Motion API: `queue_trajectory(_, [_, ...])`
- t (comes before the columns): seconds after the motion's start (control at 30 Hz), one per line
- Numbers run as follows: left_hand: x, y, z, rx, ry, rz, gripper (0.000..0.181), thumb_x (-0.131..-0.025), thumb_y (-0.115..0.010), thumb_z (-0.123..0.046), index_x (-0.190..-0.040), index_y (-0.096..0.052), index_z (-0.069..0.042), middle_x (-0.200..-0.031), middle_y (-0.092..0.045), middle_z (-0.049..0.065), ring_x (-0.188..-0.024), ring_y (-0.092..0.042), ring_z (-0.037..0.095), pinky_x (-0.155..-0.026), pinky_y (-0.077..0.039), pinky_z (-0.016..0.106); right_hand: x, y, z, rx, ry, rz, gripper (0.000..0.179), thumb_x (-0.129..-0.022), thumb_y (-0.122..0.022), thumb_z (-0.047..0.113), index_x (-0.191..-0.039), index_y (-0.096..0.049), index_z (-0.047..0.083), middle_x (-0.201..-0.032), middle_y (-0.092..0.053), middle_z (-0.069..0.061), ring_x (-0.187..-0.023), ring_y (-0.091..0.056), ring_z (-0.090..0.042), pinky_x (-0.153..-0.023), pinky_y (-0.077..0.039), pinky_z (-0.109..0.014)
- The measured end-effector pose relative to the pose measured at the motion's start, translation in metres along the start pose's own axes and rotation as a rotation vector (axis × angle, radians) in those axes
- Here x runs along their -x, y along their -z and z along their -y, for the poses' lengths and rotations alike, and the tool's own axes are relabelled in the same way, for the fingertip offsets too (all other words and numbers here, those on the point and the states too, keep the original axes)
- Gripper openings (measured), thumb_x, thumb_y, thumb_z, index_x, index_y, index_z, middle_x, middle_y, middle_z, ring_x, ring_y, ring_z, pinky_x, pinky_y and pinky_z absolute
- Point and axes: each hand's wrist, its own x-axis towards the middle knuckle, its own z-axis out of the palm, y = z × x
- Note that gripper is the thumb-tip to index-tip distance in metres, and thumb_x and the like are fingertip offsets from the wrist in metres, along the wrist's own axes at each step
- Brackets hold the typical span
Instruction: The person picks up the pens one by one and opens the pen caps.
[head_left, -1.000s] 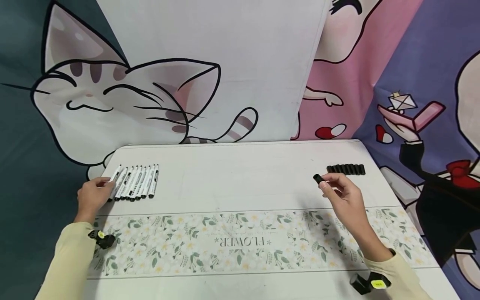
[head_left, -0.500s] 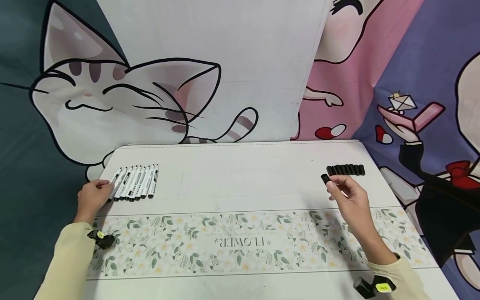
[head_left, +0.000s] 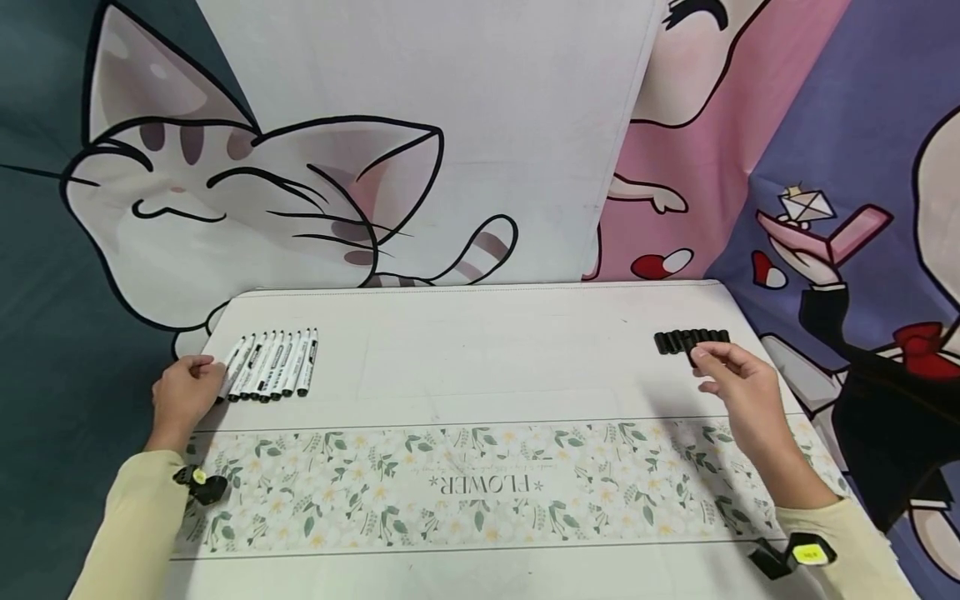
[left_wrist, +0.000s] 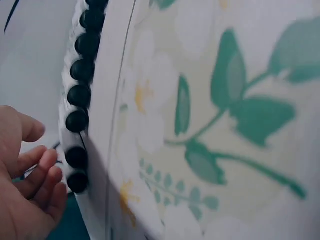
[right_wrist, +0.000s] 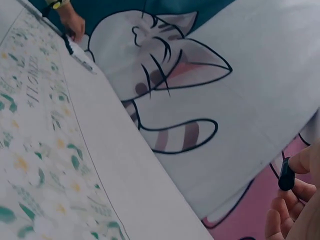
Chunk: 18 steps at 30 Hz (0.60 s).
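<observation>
My right hand (head_left: pixel 742 398) pinches a small black marker cap (right_wrist: pixel 286 174) between thumb and fingers. In the head view it is at the near side of a row of black caps (head_left: pixel 675 342), overlapping its right part. My left hand (head_left: pixel 183 392) lies at the left end of a row of white markers (head_left: pixel 273 367), by the outermost one. In the left wrist view, the fingers (left_wrist: pixel 37 182) are loosely bent beside the markers' black ends (left_wrist: pixel 81 95), with nothing seen between them. The markers' tips point to the far edge.
The white table (head_left: pixel 465 350) carries a floral printed strip (head_left: pixel 480 483) along its near part. Behind the far edge hang a cat-print cloth (head_left: pixel 315 200) and a blue printed cloth (head_left: pixel 847 133). Each wrist wears a small black camera.
My right hand has moved right with the cap, from left of the black cap row to its near right side. The left hand has stayed by the markers.
</observation>
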Motion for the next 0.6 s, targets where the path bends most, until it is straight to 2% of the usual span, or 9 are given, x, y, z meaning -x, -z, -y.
queue_trajectory(0.1, [0.009,-0.002,-0.01,0.047,-0.069,-0.063,0.051,-0.105,-0.047,-0.031,-0.14,-0.054,0.006,-0.125,-0.059,0.028,-0.111,-0.054,0.043,-0.08,-0.044,0.05,-0.009,0.013,0.0,-0.042,-0.018,-0.018,0.008,-0.097,-0.072,0.016,-0.103,-0.074,0.011,-0.094,-0.068,0.008,-0.082,-0.063,-0.006,-0.067,-0.054,-0.017])
queue_trajectory(0.23, [0.021,-0.006,-0.027,0.121,-0.167,-0.11,0.049,-0.106,-0.05,-0.028,-0.143,-0.054,0.003,-0.132,-0.06,0.026,-0.123,-0.052,0.043,-0.095,-0.041,0.057,-0.021,0.03,0.001,-0.028,-0.044,-0.062,0.006,-0.096,-0.074,0.017,-0.1,-0.075,0.014,-0.091,-0.068,0.01,-0.08,-0.062,-0.005,-0.065,-0.053,-0.015])
queue_trajectory(0.43, [0.039,-0.009,-0.057,0.163,-0.337,-0.091,0.05,-0.105,-0.057,-0.03,-0.145,-0.053,0.0,-0.139,-0.057,0.026,-0.128,-0.05,0.047,-0.102,-0.04,0.06,-0.04,0.051,0.0,0.023,-0.112,-0.144,0.007,-0.093,-0.077,0.023,-0.099,-0.076,0.02,-0.087,-0.07,0.016,-0.076,-0.064,-0.003,-0.062,-0.053,-0.014])
queue_trajectory(0.6, [0.057,-0.009,-0.083,0.171,-0.444,-0.062,0.055,-0.103,-0.062,-0.03,-0.149,-0.048,-0.002,-0.144,-0.053,0.024,-0.129,-0.049,0.047,-0.102,-0.04,0.062,-0.058,0.066,-0.005,0.151,-0.181,-0.206,0.008,-0.092,-0.078,0.031,-0.097,-0.077,0.025,-0.082,-0.068,0.022,-0.073,-0.064,0.001,-0.059,-0.053,-0.014])
